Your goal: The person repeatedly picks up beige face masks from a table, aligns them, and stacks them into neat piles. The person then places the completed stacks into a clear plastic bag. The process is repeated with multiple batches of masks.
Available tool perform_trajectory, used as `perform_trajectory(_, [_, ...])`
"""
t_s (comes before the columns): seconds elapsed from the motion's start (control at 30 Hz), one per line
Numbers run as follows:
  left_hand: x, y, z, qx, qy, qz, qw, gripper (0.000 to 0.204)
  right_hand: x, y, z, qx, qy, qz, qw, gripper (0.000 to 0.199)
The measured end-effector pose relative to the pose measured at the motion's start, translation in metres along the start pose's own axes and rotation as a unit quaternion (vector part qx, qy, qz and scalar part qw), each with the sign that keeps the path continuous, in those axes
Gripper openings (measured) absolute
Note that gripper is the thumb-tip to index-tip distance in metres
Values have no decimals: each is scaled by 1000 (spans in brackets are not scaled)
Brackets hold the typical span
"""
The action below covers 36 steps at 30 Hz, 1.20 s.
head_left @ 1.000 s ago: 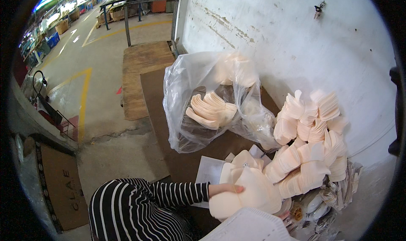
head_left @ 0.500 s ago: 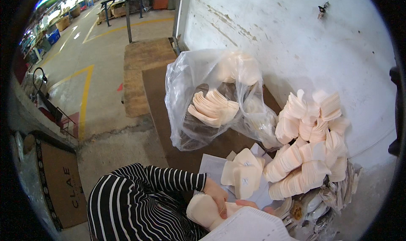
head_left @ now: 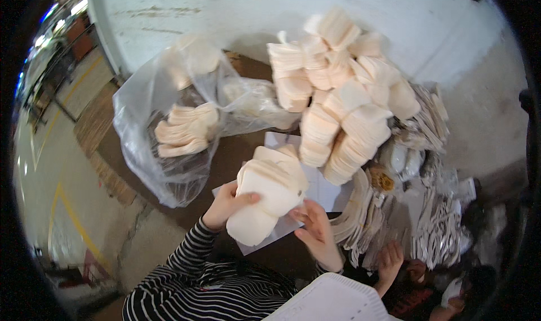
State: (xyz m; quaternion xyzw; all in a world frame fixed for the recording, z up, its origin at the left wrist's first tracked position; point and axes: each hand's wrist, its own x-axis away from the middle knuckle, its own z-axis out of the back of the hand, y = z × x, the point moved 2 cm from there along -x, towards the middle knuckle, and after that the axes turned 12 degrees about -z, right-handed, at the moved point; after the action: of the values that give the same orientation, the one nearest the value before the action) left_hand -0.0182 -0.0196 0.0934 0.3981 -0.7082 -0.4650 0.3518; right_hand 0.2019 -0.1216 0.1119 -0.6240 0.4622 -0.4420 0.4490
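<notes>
My left hand [head_left: 228, 207] grips a stack of peach-coloured, rounded foam pads [head_left: 265, 191], thumb laid over the top pad. The stack is held tilted above white paper sheets [head_left: 329, 194]. At its lower right edge is my right hand [head_left: 318, 233], fingers and thumb apart; whether its fingertips touch the pads I cannot tell. Just beyond the held stack, more pads overlap it, partly hidden. Several bundles of similar pads [head_left: 344, 112] are heaped beyond, against the wall. To the left, a clear plastic bag [head_left: 135, 124] lies open with pad stacks [head_left: 189, 129] inside.
A co-worker's hand [head_left: 390, 263] is close to my right. Pale strips in bundles [head_left: 437, 231] and small plastic packets [head_left: 406, 157] lie at the right. A white object with a ribbed edge [head_left: 332, 301] covers the lower middle. A pale wall [head_left: 236, 11] bounds the back.
The view has swung right, so the bag and heap appear further left. My hands and the pads have come up into clearer sight. My right hand's fingers are now spread beside the stack.
</notes>
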Motion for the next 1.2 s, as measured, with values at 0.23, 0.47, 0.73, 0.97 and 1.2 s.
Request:
perform_trajectory(0.23, [34,-9,-51,152,-102,-127,975,69,-17,17,-26,-165,224,40,960,118])
perform_trajectory(0.47, [14,-6,10,81,-129,-222,963,32,12,-89,27,-20,384,485,786,93])
perform_trajectory(0.73, [44,-20,29,23,-38,-122,992,33,-123,-261,132,397,590,624,324,69])
perform_trajectory(0.97, [54,-23,12,31,-44,-73,996,28,-217,-244,169,704,327,163,609,52])
perform_trajectory(1.2, [37,-19,52,-94,-33,-153,983,25,-166,-238,107,646,299,312,629,36])
